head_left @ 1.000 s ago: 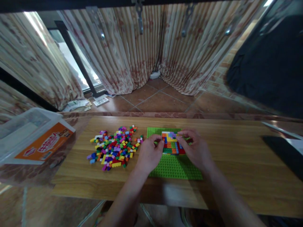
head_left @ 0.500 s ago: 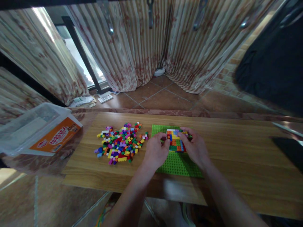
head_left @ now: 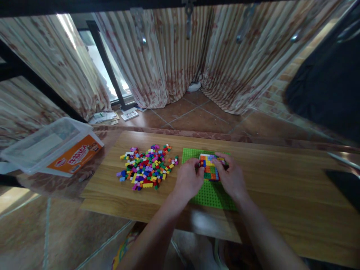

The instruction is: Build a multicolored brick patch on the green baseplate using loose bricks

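A block of joined toy bricks in many colours sits over the green studded baseplate. My left hand grips its left edge, thumb and fingers closed against the side. From the right, my right hand holds the same block, its fingers over the far right corner and thumb on top. Both hands partly cover the block's sides. Whether the block is pressed onto the baseplate or lifted off it I cannot tell. To the left lies a loose pile of small bricks.
The wooden table runs across the view. A clear plastic box with an orange label stands beyond its left end. On the right lies a dark flat object. Striped curtains hang behind, with papers on the floor.
The view has shifted slightly, so most things appear a little further right. Both hands stay on the brick block, with almost the same grip.
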Available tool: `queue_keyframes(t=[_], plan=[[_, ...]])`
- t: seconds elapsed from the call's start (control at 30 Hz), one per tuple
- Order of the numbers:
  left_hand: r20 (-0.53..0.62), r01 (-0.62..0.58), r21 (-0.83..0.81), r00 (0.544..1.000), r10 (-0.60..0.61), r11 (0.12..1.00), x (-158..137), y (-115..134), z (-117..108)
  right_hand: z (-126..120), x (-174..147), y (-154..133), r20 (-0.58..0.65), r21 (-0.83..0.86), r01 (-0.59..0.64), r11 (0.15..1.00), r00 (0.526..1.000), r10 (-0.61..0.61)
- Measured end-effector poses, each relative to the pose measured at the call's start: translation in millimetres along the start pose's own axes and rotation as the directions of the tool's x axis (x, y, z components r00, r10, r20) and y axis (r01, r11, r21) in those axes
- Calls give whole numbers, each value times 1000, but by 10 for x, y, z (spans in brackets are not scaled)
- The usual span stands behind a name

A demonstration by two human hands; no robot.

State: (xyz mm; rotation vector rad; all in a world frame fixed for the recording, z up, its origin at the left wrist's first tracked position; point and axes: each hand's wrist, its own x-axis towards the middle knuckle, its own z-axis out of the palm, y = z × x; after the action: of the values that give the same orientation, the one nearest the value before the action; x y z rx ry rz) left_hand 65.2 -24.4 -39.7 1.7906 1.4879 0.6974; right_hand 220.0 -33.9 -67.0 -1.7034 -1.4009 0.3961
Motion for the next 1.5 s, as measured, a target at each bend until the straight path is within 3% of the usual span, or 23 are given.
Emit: queue_keyframes(t=[0.33, 0.47, 0.63, 0.8, 0.87, 0.97, 1.13, 1.23, 1.33, 1.5], plan=[[-28, -15, 0, 1000, 15, 1000, 34, 22, -102, -42, -1, -13, 31, -124, 56, 991, 998, -53], [-97, -17, -100, 995, 7, 995, 69, 9, -196, -36, -8, -116, -73, -189, 162, 969, 981, -178], [-217, -77, -286, 976, 13, 955, 86, -31, -267, -14, -84, -371, -144, -167, 328, 930, 925, -352], [-312, -142, -517, 950, -31, 844, 107, -79, -383, 205, -335, -640, -6, -9, 424, 905, 905, -424], [-335, -134, -606, 937, -99, 784, 107, -89, -506, 336, -432, -716, 116, 60, 442, 895, 887, -446], [-399, -130, -725, 880, -258, 676, 88, -112, -768, 517, -501, -808, 263, 117, 429, 896, 856, -445], [-397, -194, -879, 804, -443, 435, 40, -226, -1159, 712, -450, -973, 299, 116, 403, 908, 858, -419], [-357, -201, -918, 793, -493, 340, 24, -289, -1257, 793, -419, -1055, 347, 93, 407, 909, 842, -413], [-312, -181, -938, 811, -494, 295, 24, -313, -1280, 879, -420, -1084, 422, 63, 424, 903, 809, -409], [-313, -179, -936, 819, -481, 304, 29, -312, -1287, 996, -440, -1063, 470, 57, 453, 890, 774, -425]])
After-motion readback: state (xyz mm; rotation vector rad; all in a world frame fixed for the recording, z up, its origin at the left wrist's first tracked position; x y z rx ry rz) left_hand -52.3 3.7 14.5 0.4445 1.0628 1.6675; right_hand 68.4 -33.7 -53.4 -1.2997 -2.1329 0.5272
